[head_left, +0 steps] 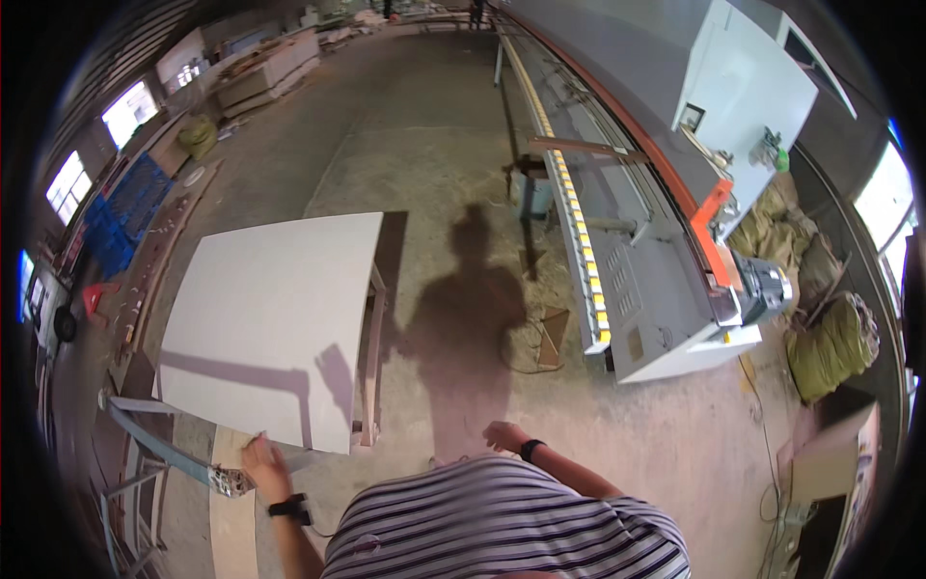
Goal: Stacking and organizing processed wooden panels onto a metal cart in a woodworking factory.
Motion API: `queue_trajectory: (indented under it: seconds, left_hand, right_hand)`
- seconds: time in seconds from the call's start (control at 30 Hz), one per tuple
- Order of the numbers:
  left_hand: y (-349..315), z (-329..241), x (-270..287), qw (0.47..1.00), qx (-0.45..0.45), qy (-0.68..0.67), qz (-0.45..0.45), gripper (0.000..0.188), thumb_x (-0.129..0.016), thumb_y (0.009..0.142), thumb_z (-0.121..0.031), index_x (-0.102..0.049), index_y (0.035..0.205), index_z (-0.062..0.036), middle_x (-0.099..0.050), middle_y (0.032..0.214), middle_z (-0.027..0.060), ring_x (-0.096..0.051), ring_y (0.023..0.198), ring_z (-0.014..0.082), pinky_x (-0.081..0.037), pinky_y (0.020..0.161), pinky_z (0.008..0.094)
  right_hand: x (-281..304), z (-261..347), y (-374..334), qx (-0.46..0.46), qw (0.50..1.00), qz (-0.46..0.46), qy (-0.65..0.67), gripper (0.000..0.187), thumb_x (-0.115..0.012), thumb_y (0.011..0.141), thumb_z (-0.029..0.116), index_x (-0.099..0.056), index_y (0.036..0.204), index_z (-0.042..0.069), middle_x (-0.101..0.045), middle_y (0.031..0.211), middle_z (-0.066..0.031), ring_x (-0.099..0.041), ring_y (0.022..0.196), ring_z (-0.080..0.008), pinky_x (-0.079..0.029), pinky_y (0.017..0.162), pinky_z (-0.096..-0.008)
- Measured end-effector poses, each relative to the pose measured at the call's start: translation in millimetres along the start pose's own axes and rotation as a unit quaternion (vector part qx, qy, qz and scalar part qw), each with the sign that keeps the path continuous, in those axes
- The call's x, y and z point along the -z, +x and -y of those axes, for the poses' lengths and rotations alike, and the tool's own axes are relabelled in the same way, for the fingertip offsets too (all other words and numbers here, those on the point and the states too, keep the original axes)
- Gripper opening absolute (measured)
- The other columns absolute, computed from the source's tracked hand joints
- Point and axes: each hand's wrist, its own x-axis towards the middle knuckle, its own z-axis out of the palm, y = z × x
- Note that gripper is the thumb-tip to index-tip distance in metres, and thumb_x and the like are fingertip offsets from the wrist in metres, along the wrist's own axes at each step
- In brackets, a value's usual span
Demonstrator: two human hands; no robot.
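A large white board lies flat on a stand at the left. My left hand is at its near edge, beside the wrapped end of a grey metal bar. The fingers are stretched out and nothing shows in them; whether they touch the board I cannot tell. My right hand hangs over the floor in front of my body, loosely bent with the fingers apart and nothing in it. Each wrist carries a dark band.
On the right runs a long grey machine with a row of yellow-and-white rollers and an orange bracket. Green sacks and a cable lie beyond it. A blue crate stands far left.
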Motion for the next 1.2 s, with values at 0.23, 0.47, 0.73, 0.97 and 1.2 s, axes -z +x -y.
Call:
queue_trajectory:
  seconds: [0.23,0.47,0.73,0.97,1.2]
  left_hand:
    - [-87.9,1.2,-181.6,0.822,0.019,-0.413,0.392,0.027,-0.058,0.084,-0.018,-0.054,0.103,0.0008,-0.063,0.088,0.0113,-0.061,0.079,0.0203,-0.049,0.067,0.0273]
    - [-93.3,-14.6,-199.0,0.577,0.387,-0.541,0.474,0.022,-0.056,0.086,-0.023,-0.056,0.098,-0.0052,-0.061,0.079,0.0052,-0.058,0.066,0.0112,-0.040,0.048,0.0190]
    - [-92.4,-37.1,-231.1,0.504,0.430,-0.594,0.455,0.026,-0.057,0.083,-0.020,-0.055,0.099,0.0001,-0.062,0.083,0.0101,-0.060,0.072,0.0200,-0.050,0.062,0.0301]
    - [-90.0,-75.9,-275.6,0.634,0.407,-0.444,0.484,0.023,-0.056,0.084,-0.023,-0.058,0.086,-0.0002,-0.061,0.076,0.0092,-0.058,0.065,0.0157,-0.048,0.058,0.0285]
    - [-76.4,-159.0,-264.9,0.670,0.198,-0.540,0.470,0.022,-0.047,0.087,-0.025,-0.052,0.077,-0.0051,-0.050,0.068,0.0055,-0.051,0.063,0.0178,-0.044,0.057,0.0311]
  right_hand:
    - [24.8,-83.0,29.2,-0.126,0.953,0.078,0.265,0.021,-0.044,0.084,0.022,-0.050,0.093,0.003,-0.054,0.073,-0.0088,-0.050,0.054,-0.0170,-0.037,0.041,-0.0268]
    - [73.7,-33.0,-55.0,-0.138,0.881,-0.272,0.361,0.023,-0.054,0.083,0.030,-0.056,0.082,0.007,-0.059,0.074,-0.0056,-0.055,0.062,-0.0178,-0.050,0.060,-0.0341]
    - [240.9,5.0,-132.1,0.080,0.783,-0.343,0.512,0.021,-0.045,0.088,0.028,-0.055,0.078,0.012,-0.057,0.071,-0.0004,-0.054,0.062,-0.0141,-0.046,0.061,-0.0324]
    - [393.0,79.3,-106.3,0.190,0.775,-0.369,0.476,0.016,-0.048,0.088,0.018,-0.055,0.087,0.003,-0.058,0.075,-0.0047,-0.056,0.064,-0.0153,-0.049,0.058,-0.0280]
    - [506.7,84.9,-11.5,0.190,0.779,-0.329,0.499,0.027,-0.051,0.089,0.021,-0.050,0.101,-0.003,-0.061,0.086,-0.0122,-0.061,0.072,-0.0211,-0.052,0.065,-0.0317]
